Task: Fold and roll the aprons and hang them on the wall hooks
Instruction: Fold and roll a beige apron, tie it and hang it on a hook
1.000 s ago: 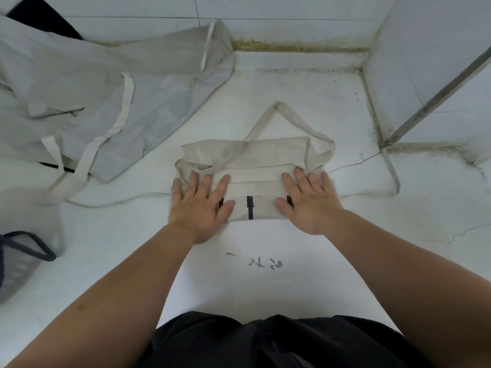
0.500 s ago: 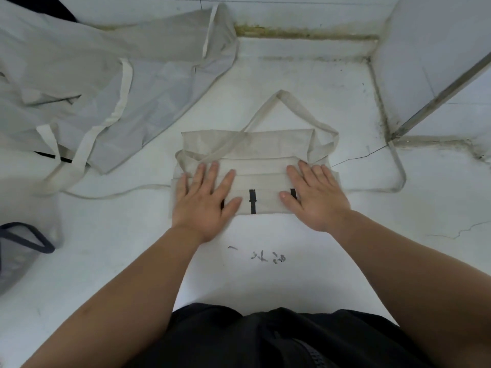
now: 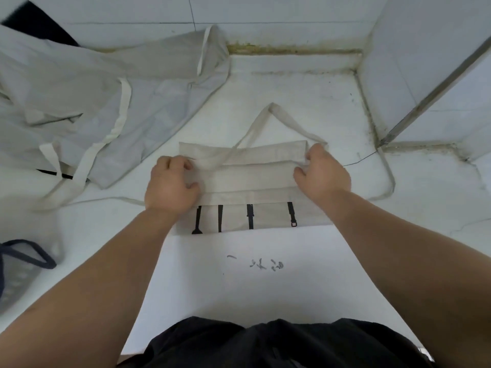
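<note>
A beige apron (image 3: 247, 181), folded into a flat band with several black utensil prints along its near edge, lies on the white tiled floor in front of me. Its neck strap (image 3: 271, 112) loops away from me and a tie strap (image 3: 388, 179) curves off to the right. My left hand (image 3: 170, 184) pinches the left end of the upper fold. My right hand (image 3: 321, 173) pinches the right end of the same fold. Both hands sit on top of the cloth with fingers curled into it.
A second beige apron (image 3: 93, 102) lies spread out and crumpled at the left, straps trailing. A grey basket (image 3: 16, 272) with dark handles stands at the lower left. White tiled walls (image 3: 292, 19) close the far side and right, with a metal strip (image 3: 435, 94). Scribbled marks (image 3: 263, 264) sit on the floor.
Both hands have gone from lying flat on the near part of the folded apron to gripping its two ends farther up. More of the black prints now show.
</note>
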